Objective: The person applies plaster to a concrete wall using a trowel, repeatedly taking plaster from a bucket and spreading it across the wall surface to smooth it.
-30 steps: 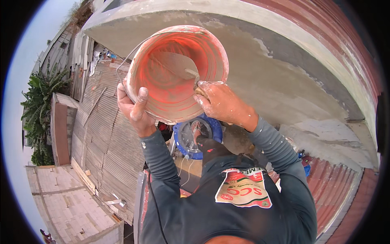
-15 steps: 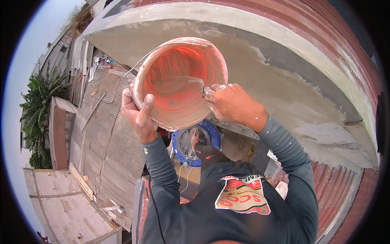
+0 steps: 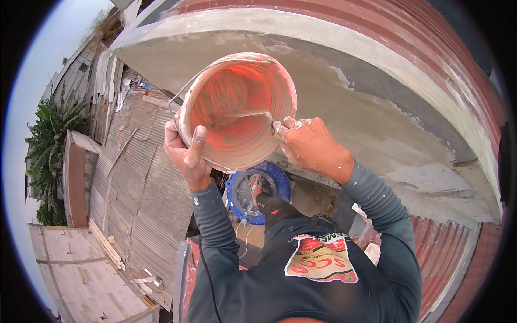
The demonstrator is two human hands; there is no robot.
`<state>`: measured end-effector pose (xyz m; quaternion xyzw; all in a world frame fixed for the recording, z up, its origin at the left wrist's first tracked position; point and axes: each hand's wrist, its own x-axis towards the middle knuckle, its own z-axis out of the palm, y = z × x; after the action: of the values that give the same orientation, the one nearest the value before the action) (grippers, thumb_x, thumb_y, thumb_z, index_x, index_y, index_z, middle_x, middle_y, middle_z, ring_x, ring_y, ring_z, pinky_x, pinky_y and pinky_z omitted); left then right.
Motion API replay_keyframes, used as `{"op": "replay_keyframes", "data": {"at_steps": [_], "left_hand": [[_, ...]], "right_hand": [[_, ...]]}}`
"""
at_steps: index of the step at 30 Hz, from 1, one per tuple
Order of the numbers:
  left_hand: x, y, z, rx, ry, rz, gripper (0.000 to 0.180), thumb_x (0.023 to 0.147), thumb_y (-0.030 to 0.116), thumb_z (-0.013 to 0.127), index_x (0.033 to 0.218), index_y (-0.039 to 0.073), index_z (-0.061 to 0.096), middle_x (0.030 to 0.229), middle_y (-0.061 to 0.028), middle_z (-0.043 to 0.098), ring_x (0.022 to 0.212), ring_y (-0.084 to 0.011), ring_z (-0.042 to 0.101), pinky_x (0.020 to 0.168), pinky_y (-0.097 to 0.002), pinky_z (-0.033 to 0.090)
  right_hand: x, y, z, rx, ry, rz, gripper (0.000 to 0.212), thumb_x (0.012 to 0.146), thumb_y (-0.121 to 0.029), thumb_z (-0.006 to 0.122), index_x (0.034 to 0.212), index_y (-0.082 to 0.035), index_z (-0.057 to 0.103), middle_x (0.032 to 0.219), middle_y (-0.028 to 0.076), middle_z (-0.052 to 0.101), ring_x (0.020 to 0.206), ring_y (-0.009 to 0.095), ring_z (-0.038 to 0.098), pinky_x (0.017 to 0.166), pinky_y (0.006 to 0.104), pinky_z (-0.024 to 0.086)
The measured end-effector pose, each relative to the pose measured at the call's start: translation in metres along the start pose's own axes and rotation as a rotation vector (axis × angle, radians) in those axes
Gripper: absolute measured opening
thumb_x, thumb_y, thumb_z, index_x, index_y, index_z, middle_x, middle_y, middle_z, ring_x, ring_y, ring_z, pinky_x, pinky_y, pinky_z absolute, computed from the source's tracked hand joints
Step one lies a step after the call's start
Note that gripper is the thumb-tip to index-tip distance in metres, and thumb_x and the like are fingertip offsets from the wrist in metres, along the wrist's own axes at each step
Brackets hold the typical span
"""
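A red bucket (image 3: pixel 269 75), its rim and inner wall smeared with grey-white plaster, is tilted with its mouth toward me. My left hand (image 3: pixel 188 151) grips its lower left side, thumb over the rim and fingers behind the wall. A thin wire handle (image 3: pixel 183 89) loops out at the left. My right hand (image 3: pixel 307 142), speckled with plaster, is closed around the handle of a trowel at the bucket's right rim. The trowel's blade (image 3: pixel 242 114) reaches into the bucket and is coated, so its outline blends with the wall.
A wet-looking plastered ledge (image 3: pixel 344 107) curves ahead and to the right. Below the bucket, my foot is by a blue round-rimmed object (image 3: pixel 274 180). Corrugated roofing (image 3: pixel 134 177) lies far down at left, beside a block wall (image 3: pixel 91 269). A black cable (image 3: pixel 207 274) runs along my left side.
The trowel has turned in the bucket, so its blade shows thinner. My right hand has shifted slightly right and down; the bucket has tilted a little.
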<state>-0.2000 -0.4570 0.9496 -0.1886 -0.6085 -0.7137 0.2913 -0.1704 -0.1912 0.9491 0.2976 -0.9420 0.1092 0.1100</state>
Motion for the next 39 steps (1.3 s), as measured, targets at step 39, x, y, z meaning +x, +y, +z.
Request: {"op": "replay_keyframes", "data": {"at_steps": [39], "left_hand": [[0.000, -0.007, 0.017, 0.028, 0.116, 0.088, 0.038, 0.085, 0.010, 0.079, 0.113, 0.002, 0.056, 0.112, -0.0088, 0.064, 0.104, -0.0165, 0.062, 0.099, -0.0358, 0.048]], "right_hand": [[0.001, -0.006, 0.030, -0.088, 0.044, 0.039, 0.048, 0.082, -0.010, 0.064, 0.127, 0.005, 0.060, 0.099, 0.017, 0.067, 0.081, 0.031, 0.070, 0.063, 0.0420, 0.055]]}}
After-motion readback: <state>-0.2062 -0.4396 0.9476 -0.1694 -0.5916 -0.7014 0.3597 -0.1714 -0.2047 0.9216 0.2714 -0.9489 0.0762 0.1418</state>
